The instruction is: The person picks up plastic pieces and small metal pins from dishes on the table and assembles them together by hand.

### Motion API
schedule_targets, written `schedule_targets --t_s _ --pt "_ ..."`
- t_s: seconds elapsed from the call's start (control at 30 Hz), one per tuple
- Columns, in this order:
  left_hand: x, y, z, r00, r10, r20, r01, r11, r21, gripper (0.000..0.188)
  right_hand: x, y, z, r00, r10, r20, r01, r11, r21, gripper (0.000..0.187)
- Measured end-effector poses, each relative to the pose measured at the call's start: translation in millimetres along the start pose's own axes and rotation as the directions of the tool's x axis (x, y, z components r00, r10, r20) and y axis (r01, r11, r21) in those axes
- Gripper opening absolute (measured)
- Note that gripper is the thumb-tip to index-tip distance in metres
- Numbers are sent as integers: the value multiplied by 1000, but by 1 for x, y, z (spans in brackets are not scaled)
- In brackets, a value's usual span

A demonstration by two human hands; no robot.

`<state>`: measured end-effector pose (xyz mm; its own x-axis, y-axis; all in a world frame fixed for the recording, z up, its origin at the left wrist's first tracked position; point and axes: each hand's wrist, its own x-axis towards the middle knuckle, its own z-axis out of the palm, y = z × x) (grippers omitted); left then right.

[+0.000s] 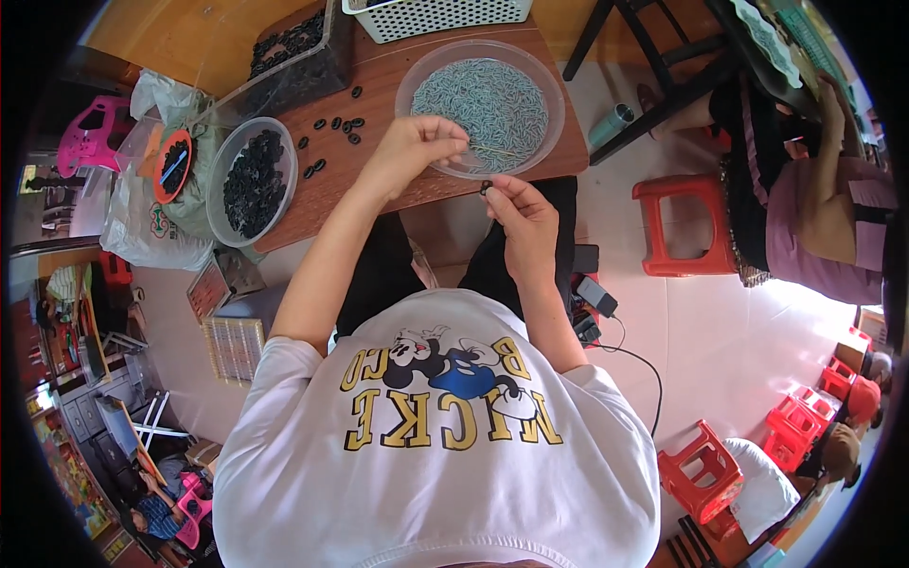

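Observation:
My left hand point(426, 147) is closed in a pinch over the near left rim of a round clear bowl point(405, 95). From its fingertips a thin gold-coloured rod point(494, 150) points to the right. Many small grey-green rod-like pieces point(492, 99) fill the bowl. Just in front of the bowl, my right hand point(523, 213) pinches a small black part point(486, 187) between thumb and fingertips. The two hands are a short way apart. The exact shape of the black part is too small to tell.
Loose black oval parts point(354, 138) lie on the brown table point(379, 71) left of the bowl. More fill a round tub point(216, 180) and a clear bin point(327, 76). A white perforated basket point(445, 21) stands behind. At right are a red stool point(686, 227) and another person point(824, 218).

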<state>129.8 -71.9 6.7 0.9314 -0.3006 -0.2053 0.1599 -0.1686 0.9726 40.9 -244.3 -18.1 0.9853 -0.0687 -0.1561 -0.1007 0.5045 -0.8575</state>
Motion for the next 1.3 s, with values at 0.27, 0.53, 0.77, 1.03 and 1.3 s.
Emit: schedule_targets --t_s 0.27,0.53,0.77,1.03,1.3 --pt "-52 -8 11 994 -103 33 87 584 -807 11 6 -12 22 996 -20 82 26 997 -74 17" --pt "-74 -18 13 988 -144 -55 25 505 -863 15 2 -8 39 995 -20 100 38 982 -183 18" --pt "-80 -21 12 987 -133 -85 -5 510 -860 12 0 -8 46 990 -12 137 36 984 -176 17" --pt "-83 -22 12 983 -149 -106 -14 515 -857 12 -3 -7 50 989 3 146 32 971 -238 16" --pt "-85 -18 18 960 -75 -268 -137 712 -688 17 -8 -6 52 995 -36 90 66 930 -360 14"
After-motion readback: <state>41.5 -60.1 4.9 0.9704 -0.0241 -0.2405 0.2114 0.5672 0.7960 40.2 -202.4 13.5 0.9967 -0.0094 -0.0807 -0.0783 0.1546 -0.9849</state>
